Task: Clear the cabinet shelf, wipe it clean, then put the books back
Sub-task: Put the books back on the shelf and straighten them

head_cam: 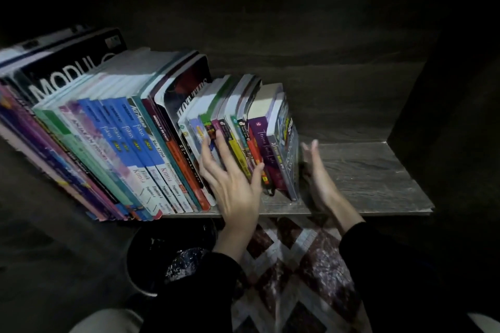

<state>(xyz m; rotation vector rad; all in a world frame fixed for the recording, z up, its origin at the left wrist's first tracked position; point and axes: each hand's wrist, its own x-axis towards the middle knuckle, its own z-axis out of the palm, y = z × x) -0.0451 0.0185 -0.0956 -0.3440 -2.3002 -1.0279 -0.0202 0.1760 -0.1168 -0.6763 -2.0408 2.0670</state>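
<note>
Wooden shelf (365, 178) — row of books (140, 143) inside

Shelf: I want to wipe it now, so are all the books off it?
No, a row of books fills most of the shelf.

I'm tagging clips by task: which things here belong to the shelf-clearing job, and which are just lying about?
Job: books; cabinet shelf; left hand; right hand.
Lying about: dark round container below the shelf; patterned floor.
</note>
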